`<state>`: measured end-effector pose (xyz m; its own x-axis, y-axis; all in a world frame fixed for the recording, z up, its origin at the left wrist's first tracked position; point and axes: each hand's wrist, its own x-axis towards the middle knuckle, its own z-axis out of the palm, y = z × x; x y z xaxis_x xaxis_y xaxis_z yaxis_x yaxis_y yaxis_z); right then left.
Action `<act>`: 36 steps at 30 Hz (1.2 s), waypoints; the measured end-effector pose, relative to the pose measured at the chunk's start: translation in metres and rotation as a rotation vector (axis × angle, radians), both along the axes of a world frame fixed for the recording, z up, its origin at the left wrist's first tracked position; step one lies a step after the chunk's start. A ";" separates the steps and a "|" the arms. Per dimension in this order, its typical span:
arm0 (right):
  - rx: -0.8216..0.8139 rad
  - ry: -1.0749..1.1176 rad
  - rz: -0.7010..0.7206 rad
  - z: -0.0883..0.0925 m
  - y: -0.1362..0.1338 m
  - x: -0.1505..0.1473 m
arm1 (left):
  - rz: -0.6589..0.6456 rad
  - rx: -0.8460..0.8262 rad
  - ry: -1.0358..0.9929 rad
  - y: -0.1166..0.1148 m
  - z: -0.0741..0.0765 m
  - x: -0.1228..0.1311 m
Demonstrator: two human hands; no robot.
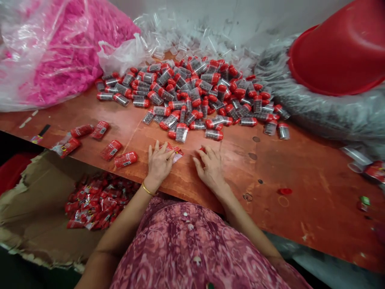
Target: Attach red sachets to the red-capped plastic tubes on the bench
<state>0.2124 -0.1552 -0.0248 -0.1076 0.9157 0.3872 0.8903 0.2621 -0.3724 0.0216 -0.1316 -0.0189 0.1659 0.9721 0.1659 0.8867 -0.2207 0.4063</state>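
Observation:
My left hand (159, 162) lies flat on the brown table (300, 180), fingers spread, its fingertips resting on a small red wrapped packet (175, 152). Close to its right, my right hand (210, 166) rests with fingers extended and slightly curled, its fingertips by a bit of red at the packet's side. Just beyond both hands spreads a big heap of small clear vials with red caps (195, 96). Several red-wrapped vials (110, 149) lie loose on the table to the left of my left hand.
A torn cardboard box (39, 216) below the table's left edge holds many red-wrapped vials (96, 202). A plastic bag of pink pieces (60, 48) sits far left, clear wrappers (192, 36) at the back, a red basin (339, 52) on a grey bag far right.

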 end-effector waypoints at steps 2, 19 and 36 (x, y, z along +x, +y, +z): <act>-0.010 0.087 0.050 0.005 0.001 -0.009 | 0.028 0.001 -0.030 0.000 0.002 0.000; -0.402 0.676 0.042 0.003 0.031 -0.027 | -0.010 -0.029 -0.010 0.001 -0.005 0.001; -0.268 0.785 -0.056 0.013 0.035 -0.004 | -0.108 0.049 0.009 0.008 0.014 0.019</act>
<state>0.2088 -0.1202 -0.0122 0.1512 0.9836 0.0988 0.3551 0.0392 -0.9340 0.0411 -0.1237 -0.0049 0.2710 0.9392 0.2111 0.8601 -0.3347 0.3849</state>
